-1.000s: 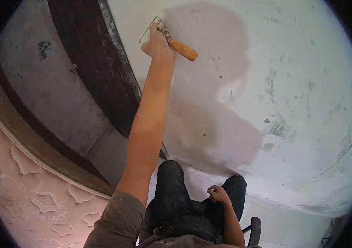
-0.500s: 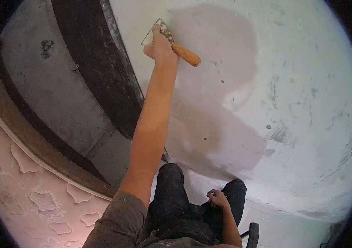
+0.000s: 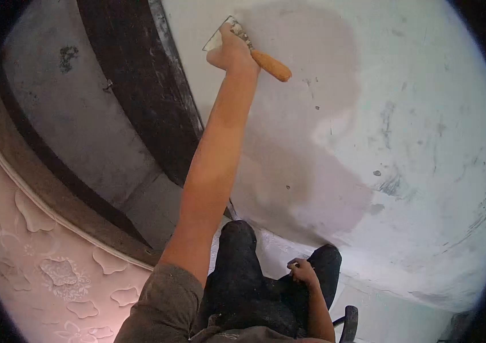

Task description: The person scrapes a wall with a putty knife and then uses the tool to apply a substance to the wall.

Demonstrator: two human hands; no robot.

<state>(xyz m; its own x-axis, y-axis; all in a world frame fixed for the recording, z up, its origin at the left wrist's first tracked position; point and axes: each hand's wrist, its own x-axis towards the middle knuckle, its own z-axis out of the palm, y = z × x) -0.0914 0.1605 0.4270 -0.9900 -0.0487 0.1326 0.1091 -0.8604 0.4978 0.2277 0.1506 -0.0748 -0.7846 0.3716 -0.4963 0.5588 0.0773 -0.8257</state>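
Observation:
My left hand (image 3: pixel 234 51) is closed around a putty knife at the end of my outstretched arm. The putty knife (image 3: pixel 272 67) has an orange-brown wooden handle slanting down to the right and a whitish, smeared blade, partly hidden by my fingers. Its blade lies against or very close to the pale wall (image 3: pixel 420 74), just right of a dark upright frame. Low in view, my right hand (image 3: pixel 303 271) rests by my right knee, fingers curled. A tiny pale bit shows between those fingers, too small to name.
The dark frame (image 3: pixel 134 86) borders a grey concrete recess (image 3: pixel 54 103) on the left. A pink patterned mattress (image 3: pixel 31 274) fills the lower left. Greyish damp-looking patches, scuffs and small pits mark the wall. A dark curved bar (image 3: pixel 350 323) stands beside my right arm.
The whole view has shifted slightly, with wall marks now further right and higher. My left hand and the putty knife sit a little higher on the wall. My right hand has turned slightly.

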